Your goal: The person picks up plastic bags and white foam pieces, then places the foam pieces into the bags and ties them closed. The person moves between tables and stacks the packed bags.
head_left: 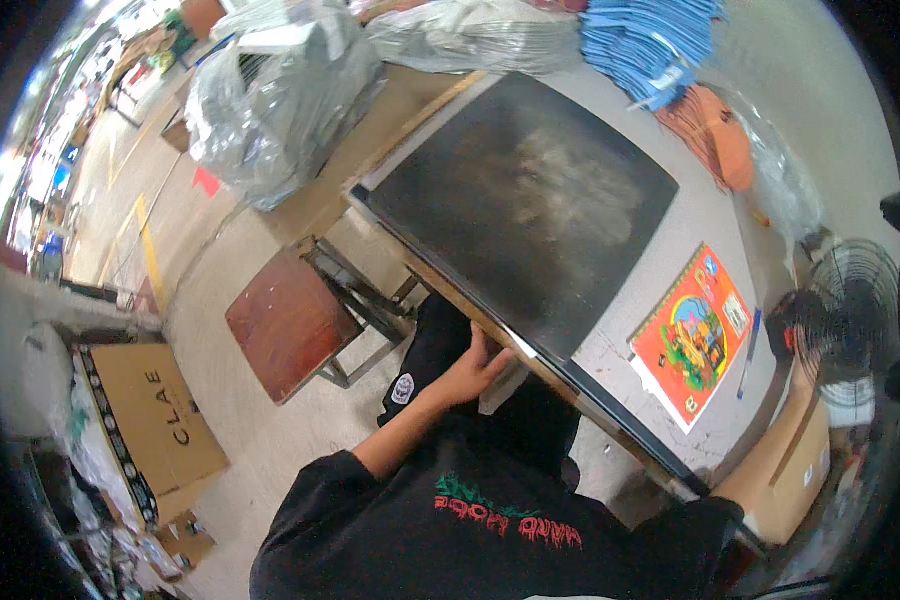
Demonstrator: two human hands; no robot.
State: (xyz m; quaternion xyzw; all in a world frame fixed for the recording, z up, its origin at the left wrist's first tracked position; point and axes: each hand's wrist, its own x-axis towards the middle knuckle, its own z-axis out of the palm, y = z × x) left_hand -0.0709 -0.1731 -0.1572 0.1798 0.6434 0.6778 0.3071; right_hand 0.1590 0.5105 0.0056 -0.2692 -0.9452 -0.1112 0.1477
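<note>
My left hand is at the near edge of the table, thumb and fingers apart, fingertips against the wooden edge. Just beside it, a pale strip shows at the edge, and a whitish piece hangs below the hand; I cannot make out what either is. Far to the right, my right hand reaches to a black fan with a round wire guard. Its fingers are mostly hidden by the fan. A dark, flat board with a pale worn patch covers much of the tabletop.
A red illustrated notebook and blue pen lie right of the board. Blue and orange fabric stacks sit behind. A wooden stool, plastic-wrapped bundle and cardboard box stand left; another carton is under my right forearm.
</note>
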